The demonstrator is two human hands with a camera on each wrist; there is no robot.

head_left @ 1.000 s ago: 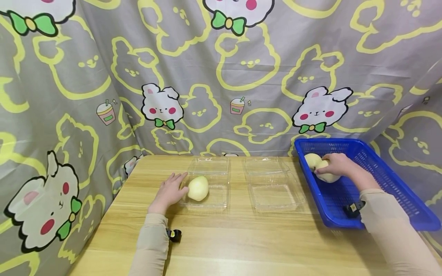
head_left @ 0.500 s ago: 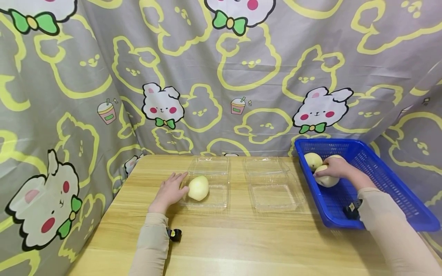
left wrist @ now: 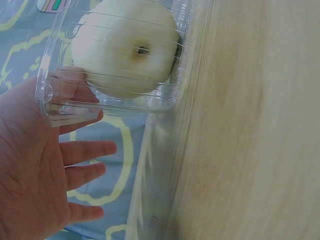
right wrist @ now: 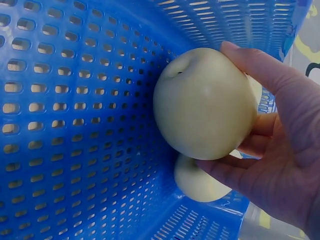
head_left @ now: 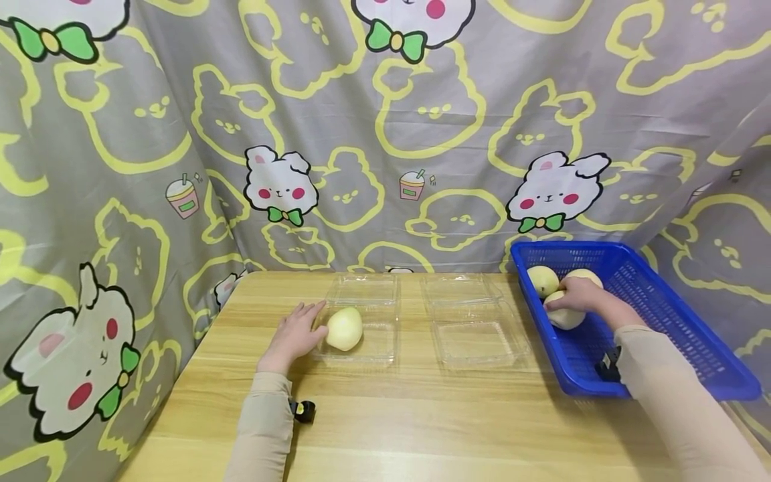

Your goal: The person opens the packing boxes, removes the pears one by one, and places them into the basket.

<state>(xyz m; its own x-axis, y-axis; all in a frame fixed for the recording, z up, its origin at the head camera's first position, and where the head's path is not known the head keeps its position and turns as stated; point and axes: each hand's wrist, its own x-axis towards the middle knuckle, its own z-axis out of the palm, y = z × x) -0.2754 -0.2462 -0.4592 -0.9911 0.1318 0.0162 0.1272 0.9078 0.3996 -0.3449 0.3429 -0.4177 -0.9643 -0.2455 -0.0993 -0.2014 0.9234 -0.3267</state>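
Observation:
A pale yellow pear [head_left: 345, 329] lies in the left clear plastic clamshell box [head_left: 381, 345]. At that box's left side is my left hand [head_left: 292, 338]; its thumb reaches beside the pear and shows through the plastic in the left wrist view, while the other fingers are straight and spread. Inside the blue basket [head_left: 557, 365], my right hand [head_left: 581, 294] grips a pear [right wrist: 205, 107], thumb on one side and fingers on the other. Two more pears sit close by, one at the basket's left wall [head_left: 543, 281] and one behind the hand [head_left: 587, 276].
A second clear clamshell box [head_left: 482, 343] stands with its lid raised between the left box and the basket. All rest on a wooden table [head_left: 409, 428]. A patterned grey curtain [head_left: 361, 234] hangs behind and at both sides.
My right hand has drawn its pear slightly toward the front and left in the basket, apart from the other two pears, which now show more. The left hand has stayed at the box.

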